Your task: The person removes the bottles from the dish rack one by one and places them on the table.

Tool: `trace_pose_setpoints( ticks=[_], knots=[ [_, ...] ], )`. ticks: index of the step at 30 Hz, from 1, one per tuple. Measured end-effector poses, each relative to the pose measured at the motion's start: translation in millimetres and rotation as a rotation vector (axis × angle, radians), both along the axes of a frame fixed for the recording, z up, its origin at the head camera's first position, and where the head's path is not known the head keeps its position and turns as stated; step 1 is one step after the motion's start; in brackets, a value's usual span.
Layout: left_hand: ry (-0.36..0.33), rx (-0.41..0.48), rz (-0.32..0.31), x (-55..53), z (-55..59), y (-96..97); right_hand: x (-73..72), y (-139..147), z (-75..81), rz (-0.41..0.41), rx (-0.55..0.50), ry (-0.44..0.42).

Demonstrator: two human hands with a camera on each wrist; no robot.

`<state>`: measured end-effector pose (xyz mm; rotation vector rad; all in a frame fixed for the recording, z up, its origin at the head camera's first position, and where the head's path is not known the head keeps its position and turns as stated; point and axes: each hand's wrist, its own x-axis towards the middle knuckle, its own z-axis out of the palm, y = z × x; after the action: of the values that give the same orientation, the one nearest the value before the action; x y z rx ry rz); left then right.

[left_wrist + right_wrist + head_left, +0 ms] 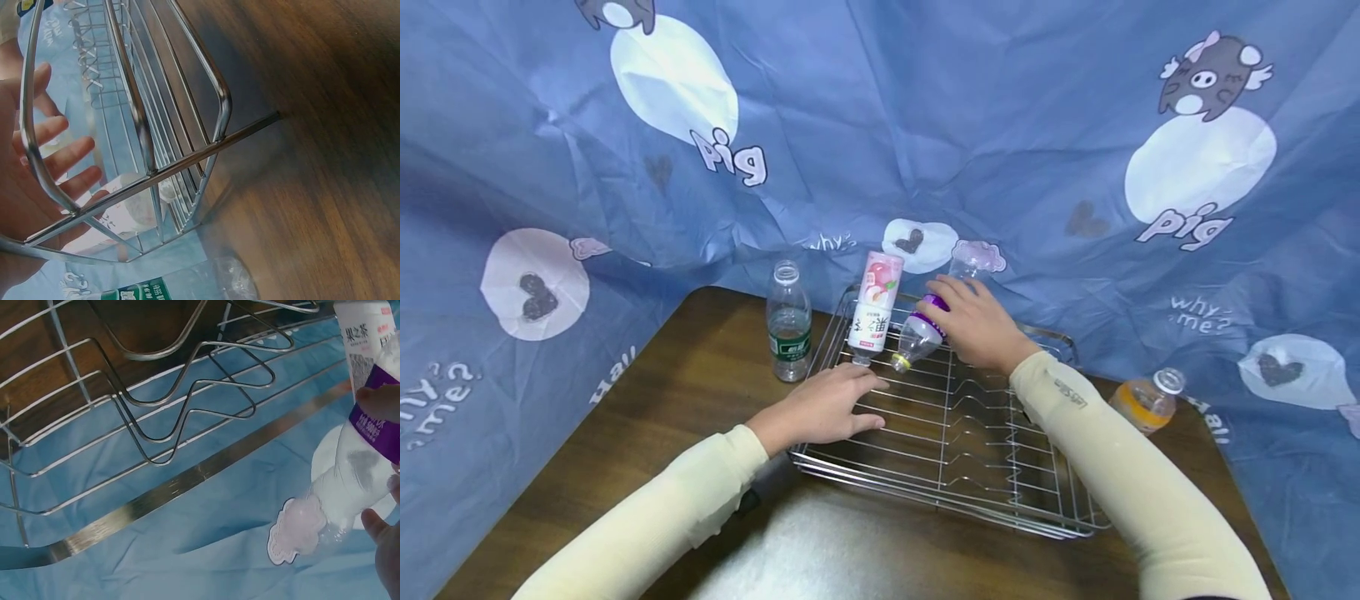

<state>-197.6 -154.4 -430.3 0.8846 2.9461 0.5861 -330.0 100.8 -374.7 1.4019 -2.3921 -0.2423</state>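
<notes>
My right hand (981, 321) grips a clear plastic bottle (919, 335) with a purple label, tilted so its yellow-ringed neck points down over the far part of a wire dish rack (937, 503). In the right wrist view, fingers wrap the purple label (375, 425). Beside it, a pink-and-white peach drink bottle (877, 292) stands neck down in the rack. My left hand (827, 404) hovers over the rack's left side, its fingertips right by that bottle's neck. The left wrist view shows its fingers (69, 156) spread and relaxed, holding nothing, behind the rack's bars.
A clear bottle with a green label (789, 337) stands upright left of the rack. To the right, a bottle with an orange label (1146, 404) is partly behind my right sleeve. A blue patterned cloth (850, 100) hangs behind the wooden table (700, 358).
</notes>
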Motion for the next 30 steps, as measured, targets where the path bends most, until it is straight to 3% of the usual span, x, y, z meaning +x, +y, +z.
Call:
trace_pose_setpoints(
  ticks=[15,22,30],
  knots=[
    [0.020,-0.005,-0.002,0.0,-0.6,0.3,2.3,11,11.8,-0.008,-0.148,0.009],
    [0.022,0.003,0.006,0.5,-0.1,0.4,5.9,14,17.0,0.002,-0.115,0.060],
    [0.017,0.012,-0.001,0.8,1.5,1.6,8.7,20,19.3,0.007,-0.175,0.066]
  ],
)
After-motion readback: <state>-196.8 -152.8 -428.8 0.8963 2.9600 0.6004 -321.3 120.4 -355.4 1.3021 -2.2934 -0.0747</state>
